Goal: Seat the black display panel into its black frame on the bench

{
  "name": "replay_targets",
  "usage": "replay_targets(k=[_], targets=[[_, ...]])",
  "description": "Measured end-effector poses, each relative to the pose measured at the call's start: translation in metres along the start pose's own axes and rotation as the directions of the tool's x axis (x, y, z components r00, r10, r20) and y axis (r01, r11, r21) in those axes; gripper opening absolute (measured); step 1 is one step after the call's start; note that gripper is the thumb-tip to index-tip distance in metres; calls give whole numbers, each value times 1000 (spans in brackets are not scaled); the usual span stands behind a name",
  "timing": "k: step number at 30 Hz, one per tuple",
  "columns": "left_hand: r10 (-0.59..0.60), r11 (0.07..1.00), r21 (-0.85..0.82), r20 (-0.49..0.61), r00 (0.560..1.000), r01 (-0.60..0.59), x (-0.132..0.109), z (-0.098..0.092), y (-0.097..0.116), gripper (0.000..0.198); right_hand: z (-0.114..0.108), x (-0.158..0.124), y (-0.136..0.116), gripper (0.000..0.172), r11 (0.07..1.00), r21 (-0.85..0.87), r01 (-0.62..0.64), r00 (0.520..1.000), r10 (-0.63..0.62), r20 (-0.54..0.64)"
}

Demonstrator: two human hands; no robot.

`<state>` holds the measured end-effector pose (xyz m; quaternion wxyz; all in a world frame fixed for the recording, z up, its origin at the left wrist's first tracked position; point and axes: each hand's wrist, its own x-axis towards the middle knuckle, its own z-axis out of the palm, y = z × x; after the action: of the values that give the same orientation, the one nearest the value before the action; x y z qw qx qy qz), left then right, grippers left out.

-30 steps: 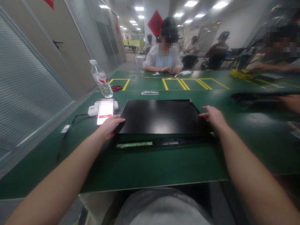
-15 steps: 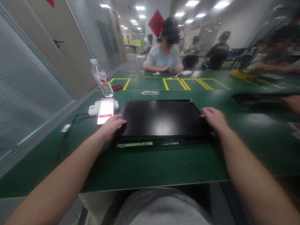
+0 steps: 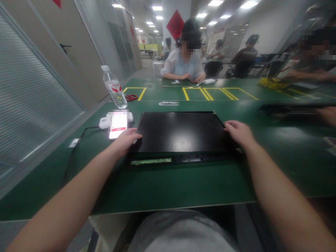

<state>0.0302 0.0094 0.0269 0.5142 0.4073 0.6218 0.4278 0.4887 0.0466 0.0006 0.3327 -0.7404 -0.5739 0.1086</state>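
A flat black display panel (image 3: 181, 131) lies over a dark frame on the green table, directly in front of me. Along the near side of the frame, a green circuit strip (image 3: 151, 161) shows below the panel's edge. My left hand (image 3: 127, 140) grips the panel's left edge, thumb on top and the other fingers mostly hidden beneath. At the opposite side, my right hand (image 3: 238, 133) is closed on the right edge with thumb and fingertips. The panel's near edge sits a little above the frame.
Left of the panel are a lit phone (image 3: 118, 126), a white power strip (image 3: 104, 122) with a black cable, a water bottle (image 3: 115, 89) and red-handled scissors (image 3: 131, 97). Small white pieces (image 3: 168, 103) lie beyond it. A co-worker (image 3: 183, 63) sits opposite; another person's hand (image 3: 327, 113) is at right.
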Motion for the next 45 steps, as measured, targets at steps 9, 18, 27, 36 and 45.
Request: replay_targets(k=[9,18,27,36,45], targets=[[41,999,-18,-28,999,-42,2,1,-2,32,0,1,1,33,998,-55,-19,1000,19,4],[15,1000,-18,-21,1000,-15,-4,3,3,37,1,3,5,31,998,-65,1,1000,-2,-12],[2,1000,-28,21,1000,-2,1,-1,-1,38,0,1,2,31,998,-62,-10,1000,10,-3],[29,999,-32,-13,999,-29,0,2,-1,36,0,0,1,31,995,-95,7,1000,-8,-14],[28,999,-33,-23,999,-29,2,1,-2,39,-1,-1,-2,30,991,-130,6,1000,-4,15]])
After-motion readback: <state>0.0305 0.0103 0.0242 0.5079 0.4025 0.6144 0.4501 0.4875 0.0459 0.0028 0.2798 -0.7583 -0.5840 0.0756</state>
